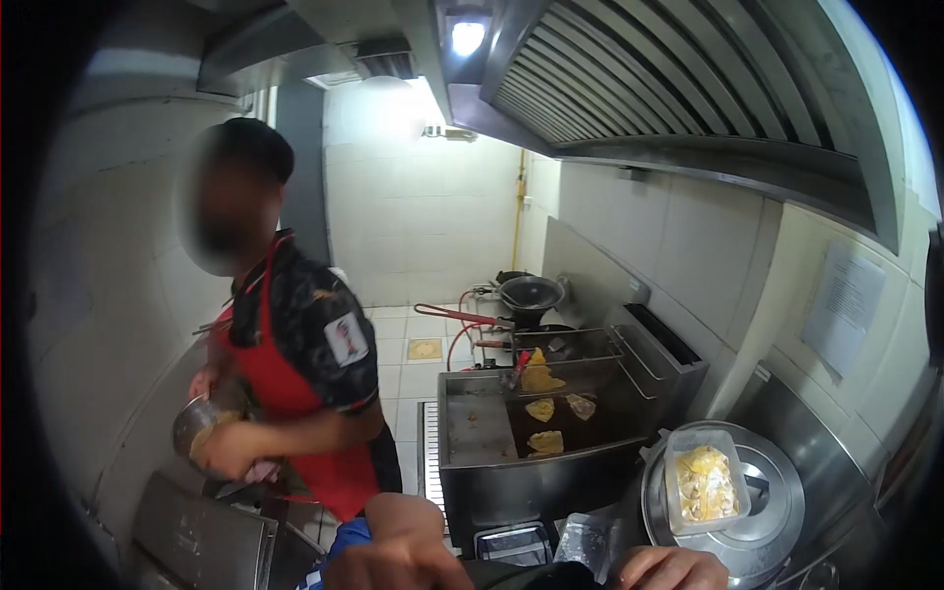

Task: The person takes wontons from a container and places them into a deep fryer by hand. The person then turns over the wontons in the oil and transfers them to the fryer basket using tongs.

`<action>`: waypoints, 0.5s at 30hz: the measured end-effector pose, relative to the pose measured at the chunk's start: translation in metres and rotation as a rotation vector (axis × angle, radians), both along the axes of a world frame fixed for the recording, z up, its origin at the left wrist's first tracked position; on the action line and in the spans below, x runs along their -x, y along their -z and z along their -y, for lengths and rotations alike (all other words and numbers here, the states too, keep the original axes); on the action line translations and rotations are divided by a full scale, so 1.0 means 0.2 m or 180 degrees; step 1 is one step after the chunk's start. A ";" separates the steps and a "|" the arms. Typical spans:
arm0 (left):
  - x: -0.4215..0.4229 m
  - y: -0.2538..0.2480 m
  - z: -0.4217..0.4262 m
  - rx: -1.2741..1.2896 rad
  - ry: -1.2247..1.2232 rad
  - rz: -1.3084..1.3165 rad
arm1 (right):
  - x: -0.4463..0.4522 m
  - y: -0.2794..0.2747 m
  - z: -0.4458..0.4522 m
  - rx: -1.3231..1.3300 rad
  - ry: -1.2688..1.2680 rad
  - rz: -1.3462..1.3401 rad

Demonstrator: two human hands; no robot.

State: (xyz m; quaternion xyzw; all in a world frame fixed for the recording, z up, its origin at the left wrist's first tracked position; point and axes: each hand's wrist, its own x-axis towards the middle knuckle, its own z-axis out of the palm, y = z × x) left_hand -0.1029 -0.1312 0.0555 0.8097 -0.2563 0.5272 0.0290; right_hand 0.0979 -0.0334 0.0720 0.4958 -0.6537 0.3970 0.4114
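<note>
At the bottom edge, my left hand [393,567] shows its back and knuckles, with most of the fingers cut off by the frame. To the right, my right hand [674,568] has its fingers curled downward; what they close on, if anything, is out of sight. Dark material [521,576] lies between my hands. Closest to my right hand are a clear plastic container [588,544] and a large round metal lid [777,511]. On that lid stands a plastic tub [729,519] with white and yellow food [706,482] in it.
Ahead is a deep fryer [477,423] with several golden pieces [547,442] in dark oil and a wire basket [600,344]. A wok [531,291] stands behind it. At left, a co-worker in a red apron [339,482] handles a metal bowl [187,428]. An exhaust hood [688,147] hangs overhead.
</note>
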 end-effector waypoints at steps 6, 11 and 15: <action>-0.16 0.17 0.00 0.0354 -0.0828 0.1238 | -0.02 0.00 -0.04 -0.0523 -0.0315 -0.0406; -0.28 0.03 -0.10 0.1041 -0.0217 0.0908 | -0.11 0.08 -0.04 -0.0381 0.0421 -0.0874; -0.32 0.04 -0.21 0.1170 0.0223 0.0686 | -0.18 0.12 -0.06 -0.0338 0.0494 -0.0589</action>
